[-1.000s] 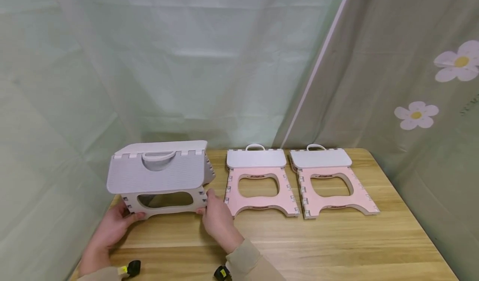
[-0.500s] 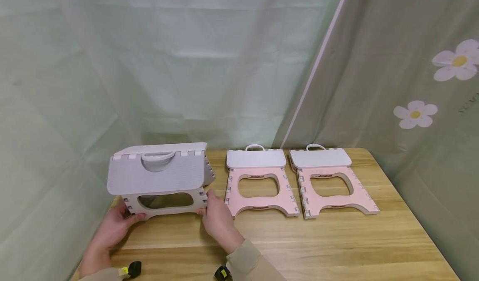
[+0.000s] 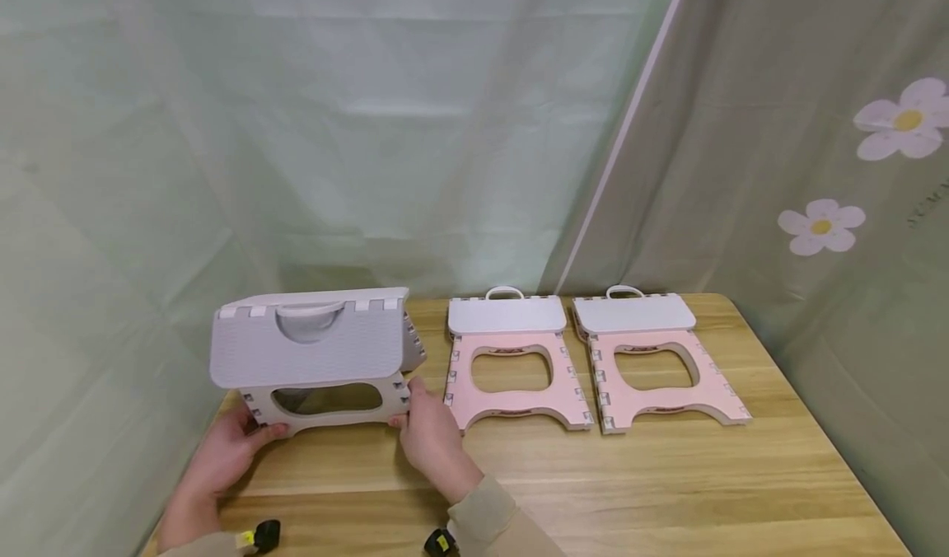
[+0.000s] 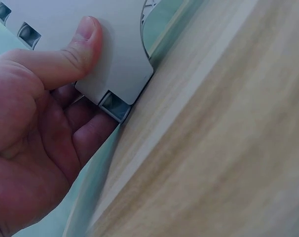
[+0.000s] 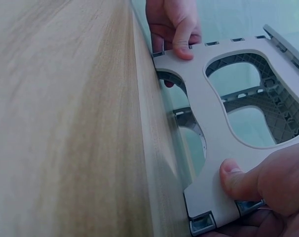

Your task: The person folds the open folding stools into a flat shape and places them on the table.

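A pale grey-white folding stool (image 3: 304, 359) stands half folded at the left of the table, its two seat panels bent into a roof shape. The carry handle lies along the ridge. My left hand (image 3: 222, 450) grips the front leg panel's lower left corner. In the left wrist view the thumb presses the panel's face, with fingers behind its edge. At the lower right corner my right hand (image 3: 433, 442) holds the same panel, thumb in front and fingers behind, as the right wrist view confirms. Through the panel's cut-out the rear leg panel (image 5: 245, 101) shows, spread apart from the front one.
Two folded pink-and-white stools, one in the middle (image 3: 511, 402) and one farther right (image 3: 667, 400), lie flat on the wooden table (image 3: 667, 491). A pale green curtain (image 3: 415, 128) hangs right behind and at the left. Another curtain with printed flowers (image 3: 821, 227) borders the right.
The folding stool's seat ridge has sunk slightly, and its panels have shifted a little. Both hands keep their grip in nearly the same place. The pink stools stay put.
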The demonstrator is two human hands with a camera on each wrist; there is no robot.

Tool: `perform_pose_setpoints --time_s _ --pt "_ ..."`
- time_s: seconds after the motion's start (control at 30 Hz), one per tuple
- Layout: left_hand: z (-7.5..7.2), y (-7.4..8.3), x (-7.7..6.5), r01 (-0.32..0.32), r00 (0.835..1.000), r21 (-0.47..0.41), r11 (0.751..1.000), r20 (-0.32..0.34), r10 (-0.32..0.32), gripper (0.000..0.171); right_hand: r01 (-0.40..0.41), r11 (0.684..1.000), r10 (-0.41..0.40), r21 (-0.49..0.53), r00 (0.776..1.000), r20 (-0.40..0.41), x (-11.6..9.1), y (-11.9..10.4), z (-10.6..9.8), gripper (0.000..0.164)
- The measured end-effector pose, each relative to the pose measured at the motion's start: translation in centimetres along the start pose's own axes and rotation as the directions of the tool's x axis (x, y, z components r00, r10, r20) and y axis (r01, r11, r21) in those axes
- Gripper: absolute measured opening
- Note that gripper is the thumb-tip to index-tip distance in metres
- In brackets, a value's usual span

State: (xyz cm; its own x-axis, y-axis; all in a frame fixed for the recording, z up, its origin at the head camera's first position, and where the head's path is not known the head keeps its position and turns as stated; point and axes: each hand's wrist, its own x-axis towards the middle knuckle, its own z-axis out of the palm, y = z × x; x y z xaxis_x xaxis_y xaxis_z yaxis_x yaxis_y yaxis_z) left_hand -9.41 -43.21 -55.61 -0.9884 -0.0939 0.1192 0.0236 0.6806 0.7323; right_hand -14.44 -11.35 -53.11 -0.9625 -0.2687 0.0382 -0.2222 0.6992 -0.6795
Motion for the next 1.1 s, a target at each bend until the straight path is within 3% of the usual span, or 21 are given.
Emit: perform_pose_setpoints --time_s 0.33,1.1 --pt "0.15 0.04 0.33 -0.030 1.000 0.004 1.000 -0.006 0.030 0.034 -0.002 1.000 0.002 0.003 1.000 0.001 0.01 0.06 -0.27 0.038" --pt "0.27 -0.55 0.16 0.005 1.000 -0.016 1.000 0.012 -0.005 0.032 0.005 1.000 -0.005 -0.026 1.000 0.012 -0.04 0.09 -0.08 0.043"
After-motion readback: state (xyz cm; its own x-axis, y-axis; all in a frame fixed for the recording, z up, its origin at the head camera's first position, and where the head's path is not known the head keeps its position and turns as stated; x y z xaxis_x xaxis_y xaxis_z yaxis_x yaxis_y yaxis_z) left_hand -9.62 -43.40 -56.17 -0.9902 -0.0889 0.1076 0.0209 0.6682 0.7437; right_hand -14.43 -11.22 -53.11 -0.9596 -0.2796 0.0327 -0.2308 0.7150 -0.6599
